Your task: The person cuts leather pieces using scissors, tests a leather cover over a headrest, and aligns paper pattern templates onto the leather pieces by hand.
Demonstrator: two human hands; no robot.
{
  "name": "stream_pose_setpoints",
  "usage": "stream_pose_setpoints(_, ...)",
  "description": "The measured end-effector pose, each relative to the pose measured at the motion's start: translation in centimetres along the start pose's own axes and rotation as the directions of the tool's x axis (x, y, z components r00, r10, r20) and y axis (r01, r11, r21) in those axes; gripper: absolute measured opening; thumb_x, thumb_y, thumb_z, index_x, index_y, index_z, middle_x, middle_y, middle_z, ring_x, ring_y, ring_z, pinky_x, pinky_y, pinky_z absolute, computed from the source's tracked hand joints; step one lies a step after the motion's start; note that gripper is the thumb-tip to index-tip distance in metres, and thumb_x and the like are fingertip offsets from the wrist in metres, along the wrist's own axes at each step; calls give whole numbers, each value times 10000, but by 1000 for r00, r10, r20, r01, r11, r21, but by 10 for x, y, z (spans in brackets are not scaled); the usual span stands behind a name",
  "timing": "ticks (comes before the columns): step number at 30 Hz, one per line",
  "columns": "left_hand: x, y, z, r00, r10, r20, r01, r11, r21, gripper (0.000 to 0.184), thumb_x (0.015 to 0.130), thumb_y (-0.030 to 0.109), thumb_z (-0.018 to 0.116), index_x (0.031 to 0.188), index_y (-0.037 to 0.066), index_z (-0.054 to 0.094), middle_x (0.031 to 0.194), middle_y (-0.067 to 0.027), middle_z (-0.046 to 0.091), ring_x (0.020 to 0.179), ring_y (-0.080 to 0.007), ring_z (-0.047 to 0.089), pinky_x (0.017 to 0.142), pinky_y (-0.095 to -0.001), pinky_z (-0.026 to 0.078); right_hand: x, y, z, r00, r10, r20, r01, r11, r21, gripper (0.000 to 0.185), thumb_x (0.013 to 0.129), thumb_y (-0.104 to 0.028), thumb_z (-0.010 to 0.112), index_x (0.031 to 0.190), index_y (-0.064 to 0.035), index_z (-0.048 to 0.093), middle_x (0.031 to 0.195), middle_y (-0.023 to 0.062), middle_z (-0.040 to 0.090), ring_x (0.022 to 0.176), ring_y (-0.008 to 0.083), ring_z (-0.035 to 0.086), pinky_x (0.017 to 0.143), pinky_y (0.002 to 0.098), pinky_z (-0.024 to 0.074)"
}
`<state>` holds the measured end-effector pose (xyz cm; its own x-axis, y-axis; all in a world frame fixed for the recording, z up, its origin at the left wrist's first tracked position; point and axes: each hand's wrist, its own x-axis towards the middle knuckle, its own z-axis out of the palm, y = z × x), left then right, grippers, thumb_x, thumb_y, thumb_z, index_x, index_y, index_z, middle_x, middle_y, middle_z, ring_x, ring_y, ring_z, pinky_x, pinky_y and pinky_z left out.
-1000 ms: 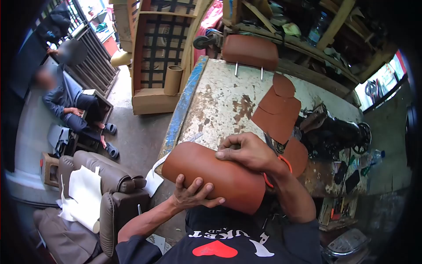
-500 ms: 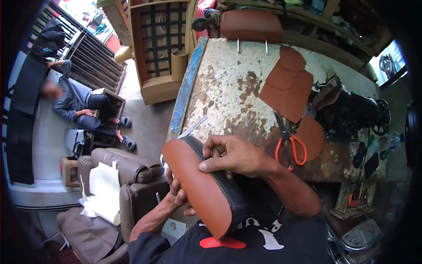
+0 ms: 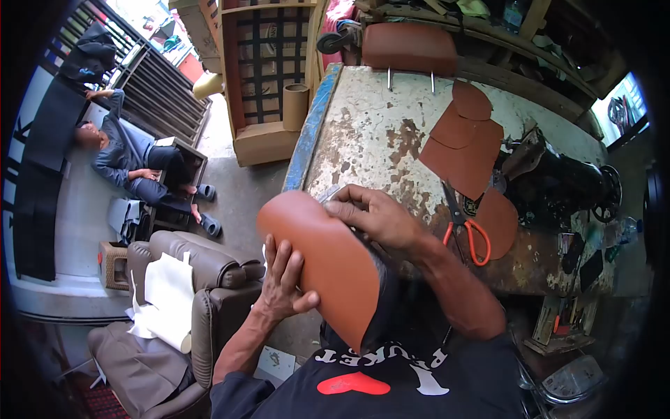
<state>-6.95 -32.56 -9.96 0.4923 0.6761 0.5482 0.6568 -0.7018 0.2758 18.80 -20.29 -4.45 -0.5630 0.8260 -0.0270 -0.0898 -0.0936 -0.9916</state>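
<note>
A brown and black leather headrest cover (image 3: pixel 321 255) is held up in front of my chest, its brown face towards me. My left hand (image 3: pixel 283 279) holds it from the left, with fingers laid over the brown face and the thumb at its lower part. At the upper right edge, my right hand (image 3: pixel 377 220) grips the cover between thumb and curled fingers. The black side is mostly turned away and hidden. Scissors with orange handles (image 3: pixel 466 234) lie on the worn table (image 3: pixel 356 146), right of my right hand.
Brown leather pieces (image 3: pixel 464 150) lie beside a black sewing machine (image 3: pixel 558 174). A brown headrest with metal posts (image 3: pixel 410 50) rests at the table's far edge. A brown armchair (image 3: pixel 202 272) with white material (image 3: pixel 169 293) stands at left. Beyond it sits a person (image 3: pixel 132 157).
The headrest cover has turned, showing more brown face and less black side. My left hand has moved from under its edge onto the face. My right hand has shifted slightly up.
</note>
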Motion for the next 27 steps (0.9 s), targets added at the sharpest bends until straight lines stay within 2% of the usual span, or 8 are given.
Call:
stream_pose_setpoints(1,10,-6,1,996,85,-34,-84,996,38,666,1020,489,574,1595,293,302,1682,-247,239,1571,-470,230,1228,-751,168,4,7,-5,1000,-5,-11,4,1000,-8,434,1006,-447,712,1084,-21,673,849,9,636,691,75,561,606,253,459)
stream_pose_setpoints(4,42,-3,-4,982,169,88,-180,973,145,824,782,203,832,1479,314,408,1641,-275,309,1531,-513,300,1220,-766,165,11,33,-26,966,251,54,-240,806,540,497,1053,-519,608,1100,-30,684,942,26,697,747,91,620,701,232,505)
stream_pose_setpoints(11,143,-16,-20,912,-31,408,-1,997,77,1220,631,342,950,1632,147,280,1667,-285,249,1553,-499,245,1258,-679,161,-9,37,-65,953,108,-282,128,702,701,661,1070,-631,455,1286,-36,646,1295,114,654,1179,199,612,1036,346,470)
stream_pose_setpoints(16,208,-24,0,715,-32,699,-52,994,99,1319,607,363,971,1669,152,217,1667,-185,294,1541,-466,275,1240,-681,250,-21,69,-74,844,102,-527,147,900,410,686,1098,-457,544,1511,83,456,1506,184,560,1408,205,495,1190,356,355)
stream_pose_setpoints(20,244,-33,17,626,-29,779,-162,973,166,1244,657,216,903,1683,201,200,1675,-131,331,1557,-417,278,1225,-732,259,-80,52,-89,775,-74,-628,-5,992,-123,531,1065,-434,596,1410,-30,608,1387,198,629,1363,290,555,1152,356,390)
stream_pose_setpoints(23,256,-62,26,657,-59,752,-172,959,226,1178,703,157,856,1684,234,209,1708,-94,298,1574,-409,261,1230,-731,246,-126,29,-93,711,-142,-689,-196,900,-388,446,1003,-385,679,1327,-78,676,1291,177,661,1283,353,585,1155,426,392)
stream_pose_setpoints(25,264,-82,32,688,-67,723,-163,956,243,1161,717,139,842,1684,273,213,1736,-70,258,1586,-409,237,1229,-734,240,-156,36,-96,770,-411,-488,-296,447,-844,404,949,-333,728,1261,-77,712,1227,142,688,1251,360,599,1157,515,378)
stream_pose_setpoints(27,266,-99,38,716,-91,692,-171,939,300,1147,734,127,842,1678,329,224,1748,-59,227,1593,-422,208,1239,-727,225,-179,42,-92,809,-383,-447,-310,368,-877,438,910,-311,752,1267,-62,711,1257,145,685,1246,359,603,1167,528,369)
